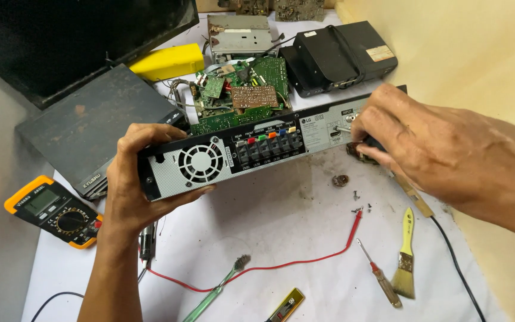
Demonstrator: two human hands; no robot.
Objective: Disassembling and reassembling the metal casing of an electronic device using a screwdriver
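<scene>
My left hand (132, 179) gripped the player (251, 152); right fingers (362, 128) pinched a screwdriver (344, 128) that might slip off its rear panel.

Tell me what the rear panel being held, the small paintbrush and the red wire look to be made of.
Rear panel, gripped by the left hand: probably thin sheet metal, matte silver-grey, with punched fan slots and a black plastic terminal block.
Paintbrush: yellow handle, likely painted wood or plastic; a shiny metal band; pale bristles.
Red wire: flexible glossy insulation, apparently plastic or rubber, judging by its loose curves.
</scene>
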